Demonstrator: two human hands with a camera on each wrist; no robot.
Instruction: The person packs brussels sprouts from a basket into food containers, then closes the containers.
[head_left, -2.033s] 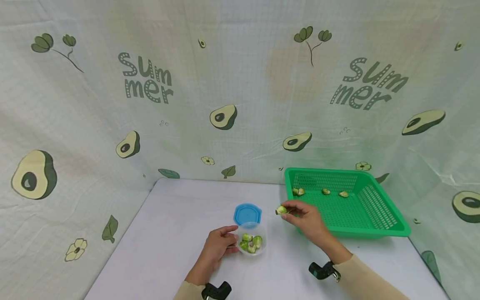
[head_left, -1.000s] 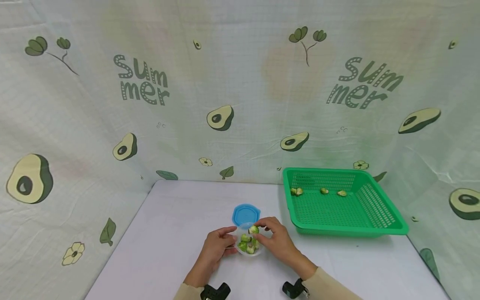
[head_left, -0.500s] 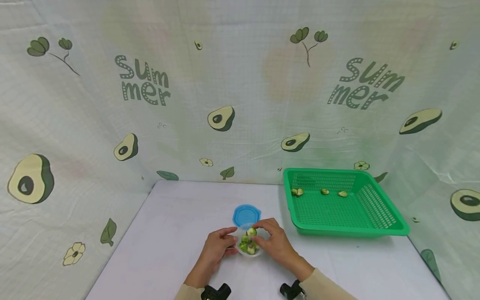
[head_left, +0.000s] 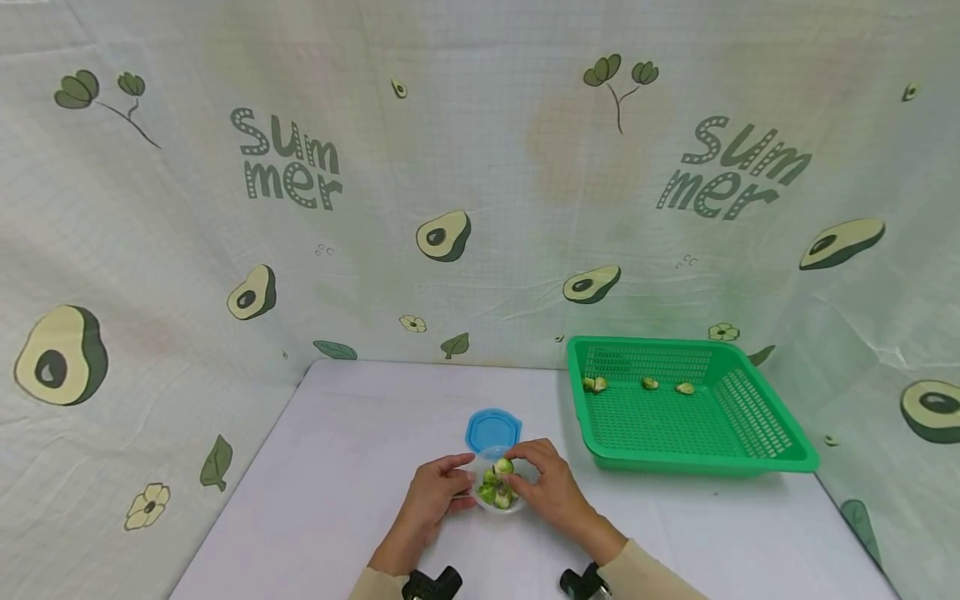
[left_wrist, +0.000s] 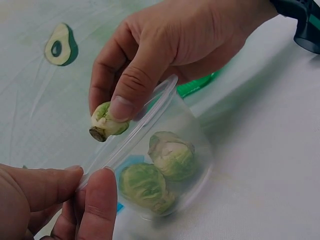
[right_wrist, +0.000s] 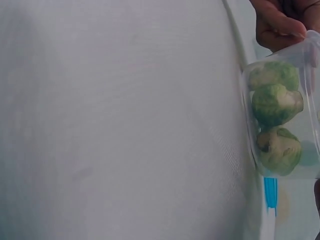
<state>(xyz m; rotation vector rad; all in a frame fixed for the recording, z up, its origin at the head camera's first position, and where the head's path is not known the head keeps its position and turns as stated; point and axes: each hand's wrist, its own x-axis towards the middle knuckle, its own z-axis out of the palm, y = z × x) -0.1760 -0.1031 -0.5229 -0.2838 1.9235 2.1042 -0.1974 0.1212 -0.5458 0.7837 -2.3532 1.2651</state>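
A clear plastic tub (left_wrist: 197, 130) stands on the white table with several Brussels sprouts (left_wrist: 142, 182) inside, also visible through its wall in the right wrist view. My left hand (head_left: 441, 487) pinches the tub's rim between thumb and fingers on the left side. Over the tub's mouth, my right hand (head_left: 551, 483) pinches one more Brussels sprout (left_wrist: 105, 122) between thumb and fingers, its cut stem end pointing down in the left wrist view. Just behind the tub lies a blue lid (head_left: 492, 432).
A green plastic basket (head_left: 693, 465) sits at the back right, holding a few Brussels sprouts (head_left: 649, 383) along its far side. A printed cloth (head_left: 495, 167) hangs behind and beside the white table (head_left: 390, 408).
My right hand has come left from beside the basket with the sprout and lowered it over the tub. In the last half second it has barely moved; the left hand keeps its hold.
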